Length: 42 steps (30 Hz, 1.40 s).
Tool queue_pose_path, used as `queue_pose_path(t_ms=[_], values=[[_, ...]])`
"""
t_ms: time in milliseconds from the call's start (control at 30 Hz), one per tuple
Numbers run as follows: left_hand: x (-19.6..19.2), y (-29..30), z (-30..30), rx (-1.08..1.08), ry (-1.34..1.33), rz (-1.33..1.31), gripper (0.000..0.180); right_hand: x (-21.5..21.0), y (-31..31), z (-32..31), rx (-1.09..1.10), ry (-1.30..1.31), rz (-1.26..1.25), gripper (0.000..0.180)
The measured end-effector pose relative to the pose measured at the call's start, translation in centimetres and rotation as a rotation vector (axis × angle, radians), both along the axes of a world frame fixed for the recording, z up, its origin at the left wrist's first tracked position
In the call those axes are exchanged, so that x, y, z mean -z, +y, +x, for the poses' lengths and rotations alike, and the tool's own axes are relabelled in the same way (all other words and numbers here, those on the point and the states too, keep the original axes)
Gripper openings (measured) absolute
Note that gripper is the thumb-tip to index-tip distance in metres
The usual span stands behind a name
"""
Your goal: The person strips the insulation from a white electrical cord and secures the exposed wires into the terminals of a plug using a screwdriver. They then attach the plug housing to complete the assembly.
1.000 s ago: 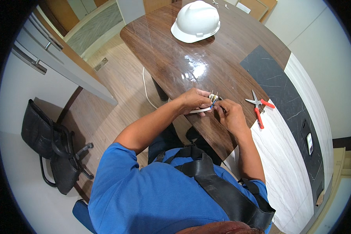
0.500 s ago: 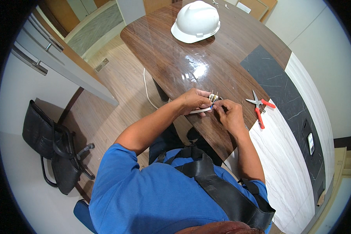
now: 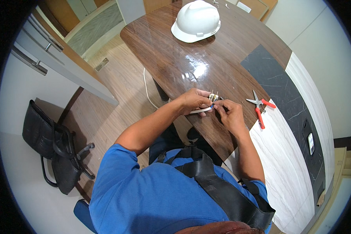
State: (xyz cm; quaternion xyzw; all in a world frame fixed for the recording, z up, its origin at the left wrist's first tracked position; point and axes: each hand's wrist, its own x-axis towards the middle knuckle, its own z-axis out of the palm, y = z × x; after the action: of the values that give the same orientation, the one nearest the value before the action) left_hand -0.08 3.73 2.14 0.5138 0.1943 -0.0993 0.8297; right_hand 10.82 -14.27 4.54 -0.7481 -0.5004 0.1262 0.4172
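- Plug (image 3: 213, 96), small and pale with metal prongs pointing up, is held between both hands just above the near edge of the table (image 3: 206, 66).
- Left hand (image 3: 194, 100) is closed around the plug's body, with its fingers (image 3: 204, 94) clamped on it from the left.
- White cable (image 3: 197, 112) is seen running out beneath the left hand; a further stretch hangs below the table edge toward the floor.
- Right hand (image 3: 231, 115) is brought up against the plug from the right, its fingers (image 3: 219, 104) pinched together on a small blue piece at the plug's lower side; what that piece is cannot be told.
- Pliers (image 3: 259, 109) with red handles are laid on the table just right of the right hand, apart from it, where the brown wood meets a dark panel and a pale marbled panel.
- Hard hat (image 3: 196, 21), white, is set well away at the far end of the table.
- Black chair (image 3: 52, 148) is placed on the wooden floor, far to the left.
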Motion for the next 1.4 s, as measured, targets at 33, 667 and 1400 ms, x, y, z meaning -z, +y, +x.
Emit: queue_pose_path(t_ms=[33,667,1400], values=[[0.0,0.0,0.0,-0.002,0.001,-0.006,0.044,0.1,0.0,0.0,-0.001,-0.011,0.002,0.014],[-0.2,0.0,-0.2,-0.031,0.002,-0.021,0.043,0.1,0.2,-0.5,0.097,0.167,-0.018,0.013],[-0.2,0.0,-0.1,-0.041,0.01,-0.042,0.039,0.1,-0.1,0.3,-0.055,0.003,0.045,0.012]])
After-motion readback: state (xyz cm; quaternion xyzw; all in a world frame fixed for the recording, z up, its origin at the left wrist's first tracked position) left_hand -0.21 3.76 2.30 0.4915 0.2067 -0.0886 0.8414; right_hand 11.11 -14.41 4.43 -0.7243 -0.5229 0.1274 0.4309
